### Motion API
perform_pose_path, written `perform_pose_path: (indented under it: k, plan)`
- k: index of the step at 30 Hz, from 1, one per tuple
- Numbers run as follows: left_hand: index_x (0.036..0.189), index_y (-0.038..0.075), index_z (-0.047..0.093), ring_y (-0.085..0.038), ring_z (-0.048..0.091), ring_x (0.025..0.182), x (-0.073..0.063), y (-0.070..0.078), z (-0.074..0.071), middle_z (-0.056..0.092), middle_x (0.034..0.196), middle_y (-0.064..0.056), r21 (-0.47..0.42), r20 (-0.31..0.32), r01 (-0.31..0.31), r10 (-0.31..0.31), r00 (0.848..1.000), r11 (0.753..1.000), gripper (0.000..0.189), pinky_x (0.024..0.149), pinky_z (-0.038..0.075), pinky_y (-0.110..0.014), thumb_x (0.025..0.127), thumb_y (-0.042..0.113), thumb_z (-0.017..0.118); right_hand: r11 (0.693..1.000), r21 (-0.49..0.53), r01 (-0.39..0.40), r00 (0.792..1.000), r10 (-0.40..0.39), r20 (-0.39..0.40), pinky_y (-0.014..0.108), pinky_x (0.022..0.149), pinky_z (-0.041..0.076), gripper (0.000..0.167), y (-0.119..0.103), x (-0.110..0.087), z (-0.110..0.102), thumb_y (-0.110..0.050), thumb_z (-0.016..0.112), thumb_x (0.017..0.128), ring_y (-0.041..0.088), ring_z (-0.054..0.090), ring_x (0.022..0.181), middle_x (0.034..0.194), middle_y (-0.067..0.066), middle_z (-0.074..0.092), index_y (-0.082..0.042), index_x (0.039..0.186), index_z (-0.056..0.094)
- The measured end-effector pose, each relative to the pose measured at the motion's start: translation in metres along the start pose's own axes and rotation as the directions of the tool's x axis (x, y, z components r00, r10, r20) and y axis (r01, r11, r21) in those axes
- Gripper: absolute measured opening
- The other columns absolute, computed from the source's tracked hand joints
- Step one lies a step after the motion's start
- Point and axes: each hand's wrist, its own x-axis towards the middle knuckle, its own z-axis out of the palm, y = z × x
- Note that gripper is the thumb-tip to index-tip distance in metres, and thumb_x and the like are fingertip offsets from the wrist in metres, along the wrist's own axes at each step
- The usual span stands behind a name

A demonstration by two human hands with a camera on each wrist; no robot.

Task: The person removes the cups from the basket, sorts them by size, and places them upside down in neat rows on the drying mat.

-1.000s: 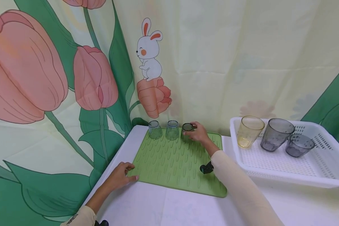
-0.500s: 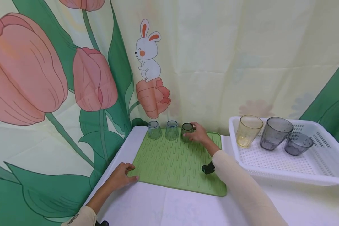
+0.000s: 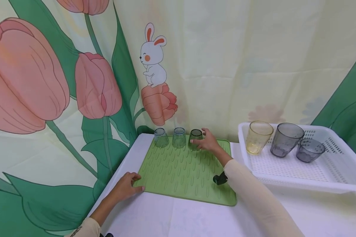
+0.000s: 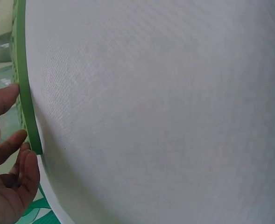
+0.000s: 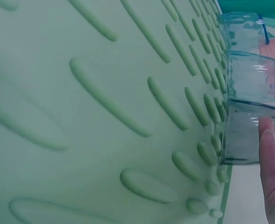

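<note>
Three small clear tumblers stand upside down in a row along the back of a green ridged drying mat (image 3: pixel 184 174): a left glass (image 3: pixel 161 138), a middle glass (image 3: pixel 179 138) and a darker grey glass (image 3: pixel 195 138). Around the grey glass is my right hand (image 3: pixel 208 142), thumb in front and forefinger spread off its right side. In the right wrist view a straight finger (image 5: pixel 268 154) crosses in front of that glass; whether it touches is unclear. My left hand (image 3: pixel 125 187) rests its thumb and fingers at the mat's near-left corner, also seen in the left wrist view.
A white perforated basket (image 3: pixel 287 184) on the right holds a yellow glass (image 3: pixel 258 138), a tall grey glass (image 3: pixel 286 140) and a short grey glass (image 3: pixel 310 150). A printed curtain (image 3: pixel 207 65) hangs behind the white-covered table (image 3: pixel 195 220).
My right forefinger has spread slightly away from the grey glass, which stays on the mat. The left hand keeps its place; the head view shifts a little.
</note>
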Motion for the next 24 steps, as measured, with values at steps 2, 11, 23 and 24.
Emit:
perform_pose_path:
  k: [2, 11, 23, 24]
  plan:
    - [0.114, -0.002, 0.066, -0.021, 0.051, 0.089, 0.0, 0.001, 0.0, 0.058, 0.103, -0.01, 0.001, 0.002, -0.007, 0.007, 1.0, 1.0, 0.045, 0.074, 0.045, -0.033, 0.079, 0.017, 0.085, 1.0, 0.002, 0.001, 1.0, -0.001, -0.012, 0.037, 0.083, 0.058, 0.099, -0.001, -0.002, -0.001, -0.035, 0.075, 0.091, 0.043, 0.069, 0.098, 0.162, 0.023, 0.022, -0.009, 0.161, 0.01]
    - [0.115, 0.0, 0.066, -0.02, 0.053, 0.089, 0.002, 0.004, 0.001, 0.059, 0.103, -0.009, 0.013, 0.011, -0.019, 0.019, 1.0, 1.0, 0.044, 0.074, 0.047, -0.033, 0.079, 0.017, 0.085, 0.999, 0.018, 0.027, 0.998, -0.026, -0.052, 0.038, 0.078, 0.059, 0.097, -0.011, -0.018, -0.001, -0.034, 0.079, 0.088, 0.042, 0.07, 0.092, 0.161, 0.024, 0.026, -0.007, 0.159, 0.018]
    - [0.121, 0.004, 0.066, -0.021, 0.059, 0.094, 0.013, 0.035, 0.008, 0.064, 0.11, -0.009, -0.046, 0.016, -0.078, 0.079, 0.997, 0.996, 0.046, 0.073, 0.05, -0.032, 0.082, 0.021, 0.084, 0.998, -0.002, 0.055, 0.998, -0.055, 0.03, 0.043, 0.082, 0.059, 0.098, -0.023, -0.072, -0.008, -0.035, 0.083, 0.083, 0.039, 0.073, 0.088, 0.158, 0.021, 0.034, -0.009, 0.157, 0.025]
    - [0.121, 0.004, 0.066, -0.022, 0.06, 0.095, 0.013, 0.039, 0.008, 0.065, 0.111, -0.009, -0.061, 0.022, -0.085, 0.087, 0.996, 0.995, 0.046, 0.073, 0.05, -0.033, 0.083, 0.022, 0.083, 0.998, 0.001, 0.06, 0.997, -0.06, 0.041, 0.044, 0.082, 0.059, 0.096, -0.022, -0.077, -0.009, -0.033, 0.084, 0.083, 0.04, 0.073, 0.087, 0.157, 0.021, 0.035, -0.008, 0.156, 0.026]
